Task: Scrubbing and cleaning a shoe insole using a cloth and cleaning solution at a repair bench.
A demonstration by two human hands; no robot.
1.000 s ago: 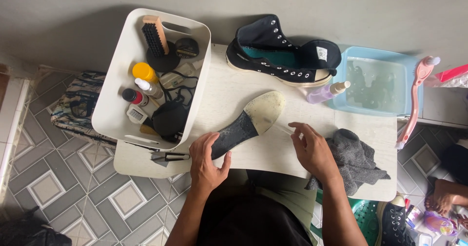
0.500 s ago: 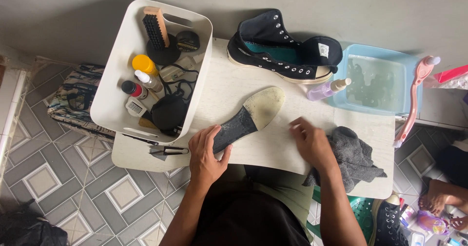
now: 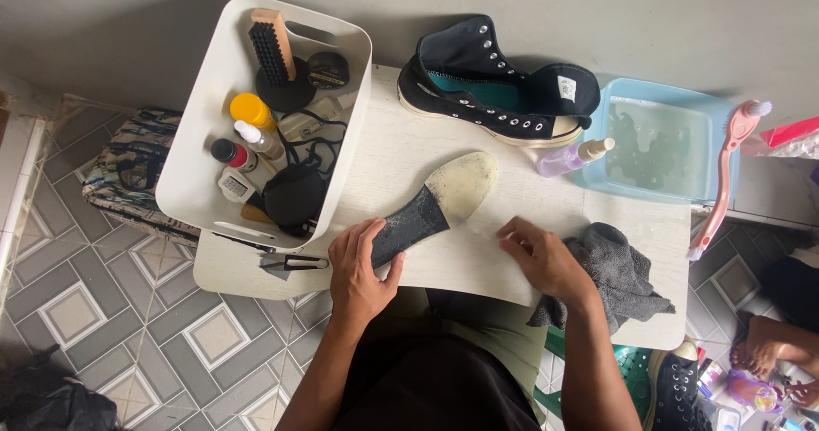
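A: Insole (image 3: 431, 211) — it lies flat on the white counter (image 3: 478, 260), near the front edge, dark heel end toward the person, pale worn toe end pointing at the black high-top shoe (image 3: 499, 94).

B: And the hands?

A: The left hand (image 3: 363, 265) grips the heel end, thumb at one side and fingers curled over the other. The right hand (image 3: 542, 256) rests on the counter beside a grey cloth (image 3: 618, 273), fingers bent, holding nothing I can see.

B: What is hard to make out?

A: The heel of the insole is hidden under the left fingers. The white bin (image 3: 200, 154) is a jumble: a brush (image 3: 273, 47), a yellow-capped bottle (image 3: 252, 111), a round tin (image 3: 328, 68), black laces; the small items under them I cannot name. A second dark shoe (image 3: 678, 388) is cut off at the bottom edge, and someone else's bare foot (image 3: 763, 354) shows at the right.

B: The surroundings?

A: The counter stands against a plain grey wall. A pale blue basin (image 3: 708, 107) of water sits at its far right, a spray bottle (image 3: 572, 158) just beside it. The floor (image 3: 128, 303) is grey patterned tile.
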